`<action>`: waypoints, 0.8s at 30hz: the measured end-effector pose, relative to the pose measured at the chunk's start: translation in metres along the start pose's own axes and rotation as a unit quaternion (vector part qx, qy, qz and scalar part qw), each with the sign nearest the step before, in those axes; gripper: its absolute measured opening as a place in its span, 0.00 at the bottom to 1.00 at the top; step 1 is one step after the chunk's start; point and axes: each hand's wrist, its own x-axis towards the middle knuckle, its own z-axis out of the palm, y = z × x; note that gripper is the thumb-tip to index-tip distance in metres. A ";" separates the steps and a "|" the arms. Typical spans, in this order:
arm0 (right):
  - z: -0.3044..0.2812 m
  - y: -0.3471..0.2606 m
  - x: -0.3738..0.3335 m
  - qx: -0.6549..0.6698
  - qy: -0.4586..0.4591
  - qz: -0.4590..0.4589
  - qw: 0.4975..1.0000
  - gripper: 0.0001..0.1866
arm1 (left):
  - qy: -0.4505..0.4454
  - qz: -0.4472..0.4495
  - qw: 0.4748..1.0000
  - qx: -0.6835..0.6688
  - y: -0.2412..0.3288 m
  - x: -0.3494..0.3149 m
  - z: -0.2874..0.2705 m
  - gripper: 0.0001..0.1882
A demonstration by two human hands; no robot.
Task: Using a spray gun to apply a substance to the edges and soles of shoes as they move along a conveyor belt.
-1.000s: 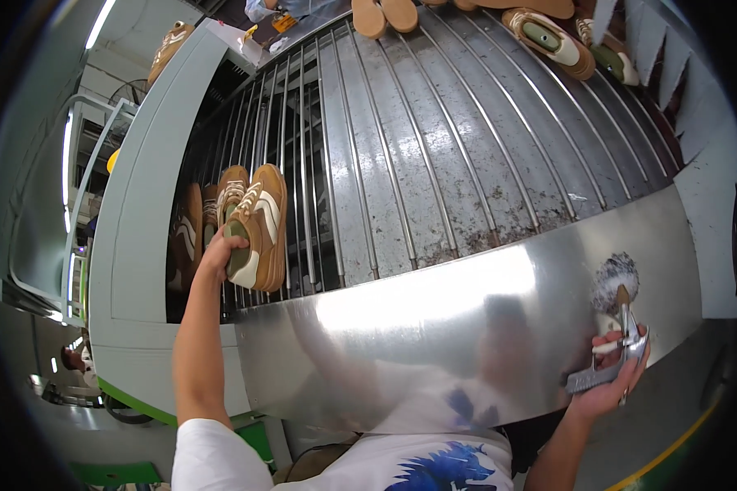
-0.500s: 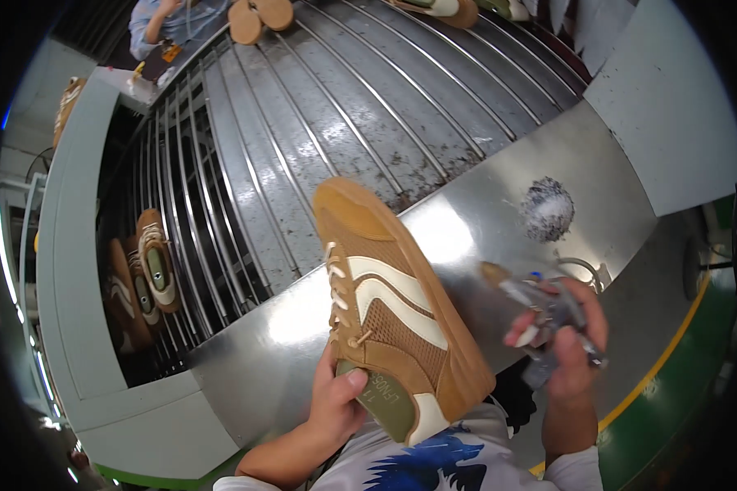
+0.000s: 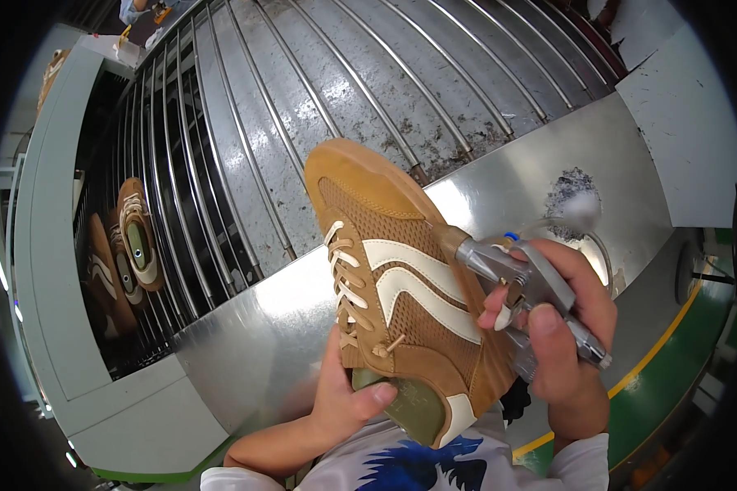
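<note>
A brown sneaker [image 3: 401,286] with cream wavy side stripes, cream laces and a gum sole is tilted on its side, toe pointing away from me. My left hand [image 3: 348,393] grips it at the heel opening, thumb on the green insole. Closed around a silver metal spray gun [image 3: 540,282] is my right hand [image 3: 569,327]. The gun's brown-coated nozzle tip is at the sole edge, near the middle of the shoe; whether it touches I cannot tell.
Metal rollers [image 3: 303,78] run across the machine bed beyond a steel ledge [image 3: 278,327]. Several brown sneakers [image 3: 139,237] stand at the left on the rollers. A dark, whitish-centred residue patch [image 3: 573,200] marks the ledge at right. A person's sleeve [image 3: 131,10] shows at the far left.
My right hand has brought the spray gun left and up to the sole edge. The sneaker has shifted slightly away from me. The view has moved, so the far shoes are out of sight.
</note>
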 end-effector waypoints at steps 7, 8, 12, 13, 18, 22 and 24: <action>0.000 -0.023 0.003 -0.079 0.038 0.027 0.996 0.26 | 0.000 -0.035 0.999 -0.036 -0.004 -0.004 -0.004 0.49; -0.003 -0.023 0.001 -0.088 0.045 0.024 0.995 0.26 | 0.006 -0.025 0.999 -0.025 -0.002 -0.002 -0.001 0.49; 0.003 -0.028 -0.017 -0.075 0.119 0.052 0.989 0.28 | 0.019 -0.016 1.000 -0.009 -0.001 -0.003 -0.002 0.50; 0.002 -0.027 -0.020 -0.090 0.118 0.041 0.988 0.29 | 0.017 -0.021 1.000 -0.012 -0.002 -0.004 -0.005 0.50; -0.016 -0.027 -0.051 -0.118 0.077 0.057 0.988 0.32 | 0.025 -0.015 0.999 -0.025 0.004 -0.001 0.004 0.51; -0.025 -0.024 -0.070 -0.151 0.075 0.056 0.984 0.30 | 0.010 -0.005 1.000 -0.016 0.001 0.005 0.005 0.51; -0.028 -0.024 -0.077 -0.143 0.053 0.061 0.986 0.30 | 0.013 0.007 1.000 -0.010 0.002 0.003 0.007 0.51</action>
